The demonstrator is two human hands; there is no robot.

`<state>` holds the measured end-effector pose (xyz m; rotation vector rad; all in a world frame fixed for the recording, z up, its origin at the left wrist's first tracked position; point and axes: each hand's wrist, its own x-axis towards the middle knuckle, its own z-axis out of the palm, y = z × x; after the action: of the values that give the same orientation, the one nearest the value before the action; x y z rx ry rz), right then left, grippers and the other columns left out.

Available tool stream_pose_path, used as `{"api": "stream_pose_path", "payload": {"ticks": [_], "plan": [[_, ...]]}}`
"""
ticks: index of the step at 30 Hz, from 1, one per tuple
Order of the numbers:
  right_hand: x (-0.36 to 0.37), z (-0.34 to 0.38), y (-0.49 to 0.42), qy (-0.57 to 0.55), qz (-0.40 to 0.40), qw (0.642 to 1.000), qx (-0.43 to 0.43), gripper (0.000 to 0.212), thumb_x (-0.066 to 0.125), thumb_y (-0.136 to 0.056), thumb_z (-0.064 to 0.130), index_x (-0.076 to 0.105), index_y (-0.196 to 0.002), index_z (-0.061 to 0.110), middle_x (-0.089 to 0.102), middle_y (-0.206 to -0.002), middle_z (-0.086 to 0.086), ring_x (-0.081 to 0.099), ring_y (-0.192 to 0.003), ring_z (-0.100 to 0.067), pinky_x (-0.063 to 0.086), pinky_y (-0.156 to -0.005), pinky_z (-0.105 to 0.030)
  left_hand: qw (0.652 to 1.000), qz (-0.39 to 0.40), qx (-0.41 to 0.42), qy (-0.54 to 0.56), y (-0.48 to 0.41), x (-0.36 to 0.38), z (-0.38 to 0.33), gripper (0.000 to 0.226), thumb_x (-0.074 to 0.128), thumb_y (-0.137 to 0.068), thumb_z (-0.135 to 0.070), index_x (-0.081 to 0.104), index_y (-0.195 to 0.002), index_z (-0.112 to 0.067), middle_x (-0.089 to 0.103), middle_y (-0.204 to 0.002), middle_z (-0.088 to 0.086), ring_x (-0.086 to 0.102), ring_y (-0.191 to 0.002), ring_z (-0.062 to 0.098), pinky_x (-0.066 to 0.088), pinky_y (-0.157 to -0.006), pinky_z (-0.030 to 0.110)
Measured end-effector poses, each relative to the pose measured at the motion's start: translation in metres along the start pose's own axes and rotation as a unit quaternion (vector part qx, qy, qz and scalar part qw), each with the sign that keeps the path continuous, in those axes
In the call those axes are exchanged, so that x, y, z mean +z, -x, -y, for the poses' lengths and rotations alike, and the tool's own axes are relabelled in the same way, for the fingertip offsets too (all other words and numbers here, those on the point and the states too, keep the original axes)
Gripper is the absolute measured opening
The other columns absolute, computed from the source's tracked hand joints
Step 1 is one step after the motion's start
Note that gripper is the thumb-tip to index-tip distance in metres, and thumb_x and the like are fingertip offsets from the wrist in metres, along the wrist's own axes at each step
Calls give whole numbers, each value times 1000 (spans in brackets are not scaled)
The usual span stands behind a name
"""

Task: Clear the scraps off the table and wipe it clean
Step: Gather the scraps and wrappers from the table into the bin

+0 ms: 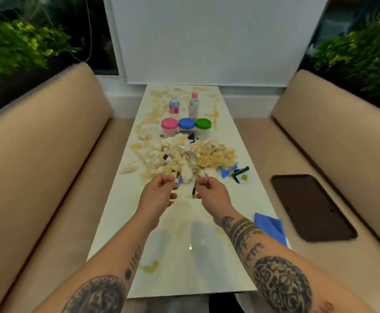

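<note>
Scraps lie heaped across the middle of the long pale table: torn white and tan pieces, with small blue and dark wrapper bits strewn just right of the heap. Tan smears mark the tabletop, one near the front edge at left, more along the far half. Left hand and right hand both hang over the near edge of the heap, close together but apart from each other. Left hand: fingers curled inward, thumb tip against fingertips; cannot tell whether a scrap is pinched there. Right hand: fingers likewise curled; a dark sliver sits just below them, contact unclear, so grip cannot be told. Both forearms are bare and tattooed. Blue cloth lies folded at the right edge of the table, beside the right forearm, untouched. Beyond the heap, three jars stand in a row, touching or nearly so: pink lid, blue lid, green lid. Two clear bottles stand farther back, well apart from the hands. Beige bench seats flank the table on both sides; a dark flat tray rests on the right one. Green foliage shows behind the benches.
</note>
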<state>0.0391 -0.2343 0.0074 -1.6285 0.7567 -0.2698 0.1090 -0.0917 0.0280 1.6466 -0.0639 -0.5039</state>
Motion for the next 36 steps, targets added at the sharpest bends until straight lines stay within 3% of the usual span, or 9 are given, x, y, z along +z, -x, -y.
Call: {"api": "stream_pose_path", "payload": {"ticks": [5,9,13,16,19,22,25,32,36], "plan": [[-35,-33,-56,134,-33,990,32,27,56,-95,17,67,-120,18,68,-119,-1,63,-104,-19,54,-91,-34,997,28,-47,-47,-35,33,25,16,53,-99,-15,65,-106,-21,72,-103,1,65,-78,17,52,-74,33],[-38,-45,-97,220,-2,975,30,36,62,-93,23,66,-128,18,66,-127,-1,61,-109,-17,46,-89,-24,994,15,-76,-75,-65,49,46,15,54,-98,-16,67,-104,-23,72,-101,-2,66,-79,16,51,-74,31],[-23,-57,-127,319,44,947,0,52,68,-91,36,57,-140,22,56,-137,-4,56,-122,-23,45,-101,-32,988,-6,-78,-131,-93,60,65,14,58,-96,-18,68,-102,-25,71,-103,-3,67,-87,15,52,-73,28],[-17,-66,-140,366,51,929,-9,46,62,-96,32,57,-140,20,57,-134,-10,53,-123,-27,44,-99,-34,974,-16,-48,-222,-108,70,73,17,56,-97,-20,68,-107,-24,67,-103,-9,60,-86,4,44,-71,23],[-23,-64,-142,276,4,961,-4,33,61,-97,29,64,-127,17,65,-114,-3,60,-104,-21,44,-83,-28,959,-17,-19,-282,-119,80,76,21,58,-98,-22,67,-117,-22,67,-111,-7,58,-86,6,42,-74,24],[-35,-58,-137,102,-46,993,36,11,64,-95,31,63,-98,20,59,-84,5,55,-77,-13,40,-67,-26,944,0,8,-329,-130,89,78,34,63,-97,-28,64,-130,-19,63,-125,-2,61,-105,15,45,-84,26],[-47,-54,-131,-47,-84,993,69,22,62,-94,23,49,-78,16,47,-73,0,43,-68,-16,36,-65,-30,912,21,26,-410,-141,98,80,38,63,-97,-35,62,-129,-14,59,-125,6,61,-109,23,51,-89,35],[-69,-45,-123,-91,-80,986,110,15,67,-89,17,56,-85,9,66,-79,-7,64,-74,-21,49,-65,-32,860,28,19,-508,-150,107,77,16,52,-96,-9,62,-109,-11,65,-105,9,54,-80,22,41,-63,31],[-69,-50,-123,-83,-81,985,127,15,66,-87,6,52,-91,11,69,-70,-4,75,-81,-22,54,-75,-42,898,29,7,-439,-146,102,74,24,49,-92,-3,65,-108,-7,68,-105,12,61,-86,27,45,-65,33]]}}
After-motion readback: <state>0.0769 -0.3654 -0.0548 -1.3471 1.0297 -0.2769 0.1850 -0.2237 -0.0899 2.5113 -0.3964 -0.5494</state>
